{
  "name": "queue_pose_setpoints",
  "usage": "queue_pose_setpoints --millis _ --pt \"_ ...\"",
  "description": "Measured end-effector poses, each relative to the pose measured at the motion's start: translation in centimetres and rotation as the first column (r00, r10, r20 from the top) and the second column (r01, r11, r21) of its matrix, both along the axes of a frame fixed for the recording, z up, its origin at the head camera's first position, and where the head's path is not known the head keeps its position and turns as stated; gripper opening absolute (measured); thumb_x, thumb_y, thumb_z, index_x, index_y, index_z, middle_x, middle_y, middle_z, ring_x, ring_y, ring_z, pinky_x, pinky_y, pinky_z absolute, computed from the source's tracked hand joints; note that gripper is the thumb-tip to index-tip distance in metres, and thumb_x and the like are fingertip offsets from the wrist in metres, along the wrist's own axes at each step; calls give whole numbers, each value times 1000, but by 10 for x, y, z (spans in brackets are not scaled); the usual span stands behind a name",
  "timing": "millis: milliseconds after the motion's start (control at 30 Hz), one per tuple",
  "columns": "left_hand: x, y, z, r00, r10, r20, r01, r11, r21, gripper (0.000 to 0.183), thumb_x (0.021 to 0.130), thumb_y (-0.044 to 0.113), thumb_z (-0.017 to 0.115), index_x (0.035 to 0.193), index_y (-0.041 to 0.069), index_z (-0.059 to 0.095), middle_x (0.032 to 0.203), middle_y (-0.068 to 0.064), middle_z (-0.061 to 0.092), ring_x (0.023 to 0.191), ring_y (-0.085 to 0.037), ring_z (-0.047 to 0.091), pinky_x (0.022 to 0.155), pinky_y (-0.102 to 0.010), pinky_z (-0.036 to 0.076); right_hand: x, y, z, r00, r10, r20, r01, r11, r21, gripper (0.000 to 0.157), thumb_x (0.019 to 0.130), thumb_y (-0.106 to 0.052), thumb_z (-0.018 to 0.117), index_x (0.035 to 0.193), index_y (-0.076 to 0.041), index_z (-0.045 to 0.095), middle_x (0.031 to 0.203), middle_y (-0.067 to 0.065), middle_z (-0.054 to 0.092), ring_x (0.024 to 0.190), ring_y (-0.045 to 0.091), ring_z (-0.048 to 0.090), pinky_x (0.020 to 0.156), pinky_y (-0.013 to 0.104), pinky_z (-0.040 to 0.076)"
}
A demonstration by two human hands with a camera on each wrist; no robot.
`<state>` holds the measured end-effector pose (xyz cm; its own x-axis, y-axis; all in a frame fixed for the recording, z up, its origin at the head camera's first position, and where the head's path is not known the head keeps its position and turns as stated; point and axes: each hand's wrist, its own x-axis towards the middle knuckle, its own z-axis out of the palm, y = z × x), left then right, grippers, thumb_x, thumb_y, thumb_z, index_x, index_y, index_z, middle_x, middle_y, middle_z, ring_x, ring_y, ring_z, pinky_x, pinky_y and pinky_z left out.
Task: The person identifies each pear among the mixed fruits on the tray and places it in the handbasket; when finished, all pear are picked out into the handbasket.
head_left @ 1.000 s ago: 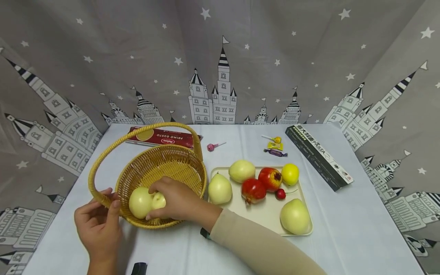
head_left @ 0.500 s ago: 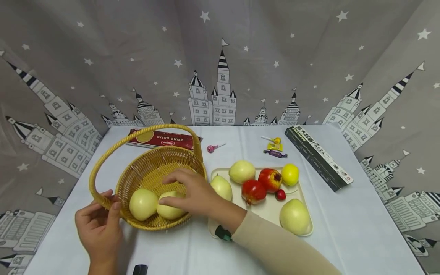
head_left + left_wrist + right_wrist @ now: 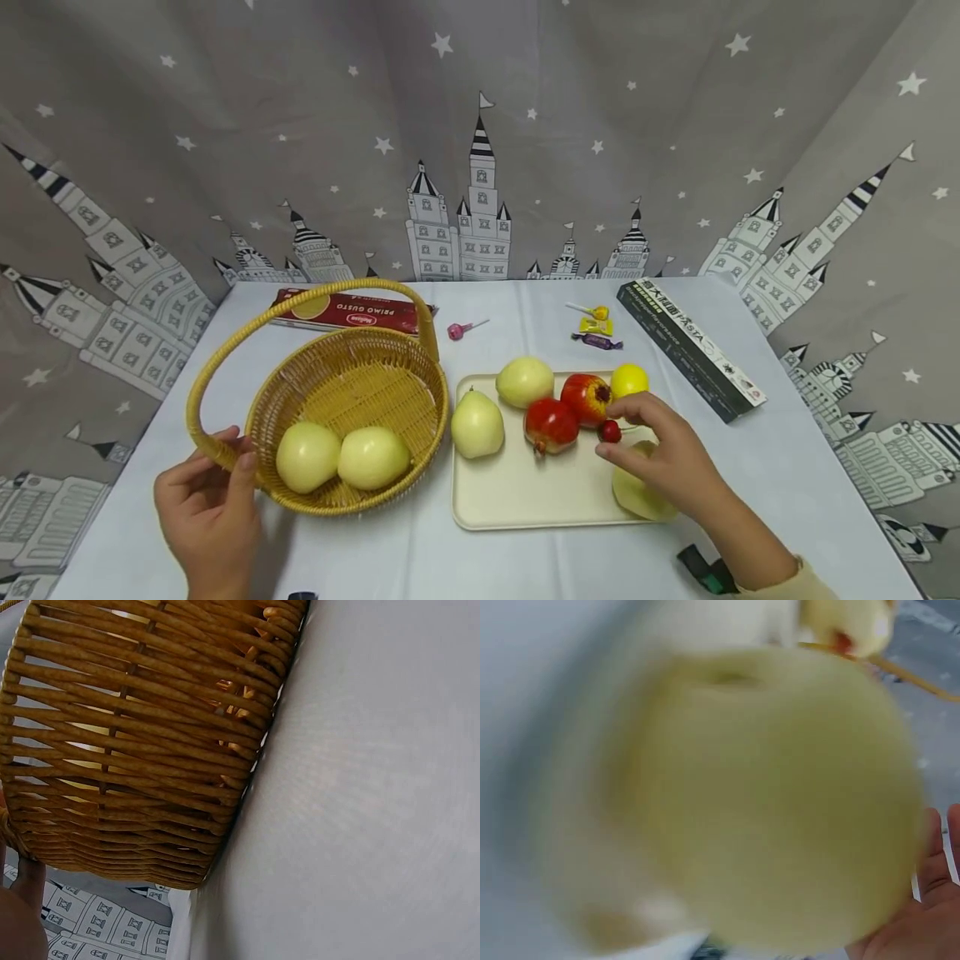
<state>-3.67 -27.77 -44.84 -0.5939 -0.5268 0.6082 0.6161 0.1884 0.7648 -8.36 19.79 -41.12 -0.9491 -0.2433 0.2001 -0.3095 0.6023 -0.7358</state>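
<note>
In the head view my left hand [image 3: 212, 512] holds the foot of the handle of a yellow wicker basket [image 3: 360, 358], fingers and thumb on either side. Two pale green pears [image 3: 375, 458] lie inside the basket. My right hand [image 3: 671, 458] hovers over the right end of a cream tray [image 3: 525, 504], thumb and fingers spread and holding nothing. Partly hidden beneath it is another pear [image 3: 637, 497], which fills the right wrist view, blurred. A red cherry [image 3: 609, 431] lies close to the fingertips. The left wrist view shows the basket's woven side [image 3: 135, 735].
Also on the tray are a pear [image 3: 477, 425], a pale green fruit [image 3: 525, 382], two pomegranates [image 3: 552, 426] and a yellow lemon [image 3: 629, 380]. Behind lie a red package [image 3: 352, 310], a pink lollipop [image 3: 459, 331], several sweets [image 3: 597, 342] and a black pasta box [image 3: 690, 350].
My right hand has let go of a pear inside the basket and moved right, over the tray's right end. The left hand keeps its place at the basket handle.
</note>
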Motion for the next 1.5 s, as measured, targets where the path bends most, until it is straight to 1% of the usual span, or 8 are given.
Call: queue_pose_setpoints --millis 167,433,633,767,933,1100,1300,1500 --pt "2 -2 -1 1000 -22 -10 21 1000 -4 39 81 -24 59 116 -17 40 115 -32 56 101 -26 65 90 -25 54 13 8 -30 990 -16 139 -1 992 123 54 72 -47 82 115 -22 62 114 -12 61 108 15 56 97 43 49" --pt "2 1 3 993 -95 -67 98 994 47 40 80 -25 58 115 -18 40 116 -32 55 101 -28 64 91 -26 53 18 5 -35 967 -82 239 34 979 200 59 68 -48 84 117 -24 62 119 -11 59 112 17 54 100 47 45" --pt "3 2 6 994 -92 -50 94 995 39 40 81 -24 58 115 -17 39 116 -31 55 103 -28 63 93 -26 53 16 7 -33 976 -61 208 24 984 174 59 67 -41 87 117 -22 62 111 -12 61 105 11 54 97 44 46" --pt "3 2 7 994 -96 -56 98 994 44 39 81 -24 58 115 -17 39 116 -31 55 103 -28 63 93 -27 53 8 -3 -14 992 -22 124 10 995 96 56 67 -37 88 115 -23 62 113 -10 61 105 11 54 93 42 50" --pt "2 1 6 996 -77 -48 79 996 34 39 81 -24 59 115 -17 40 116 -31 56 102 -28 64 92 -26 53 -9 -43 26 996 85 -2 -85 993 -78 50 68 -33 89 111 -27 62 114 -10 61 104 11 55 82 36 55" --pt "2 1 7 996 -73 -49 73 997 16 38 81 -24 58 114 -18 40 115 -32 56 101 -28 64 90 -26 54 -25 -110 50 967 244 -68 -253 941 -226 47 70 -35 87 109 -28 63 109 -13 60 98 11 56 76 33 55" --pt "2 1 7 997 -68 -44 68 998 -6 37 82 -24 58 113 -18 39 115 -31 56 100 -27 64 90 -25 54 -42 -194 49 918 382 -108 -396 866 -306 37 70 -32 86 101 -26 67 105 -13 58 98 8 55 75 26 56" --pt "3 -4 2 1000 -30 -2 29 998 -49 37 82 -23 58 114 -18 39 116 -31 56 101 -26 64 91 -25 53 -62 -243 33 939 341 -42 -339 898 -280 30 71 -39 84 93 -24 71 103 -15 56 96 4 54 74 19 55"
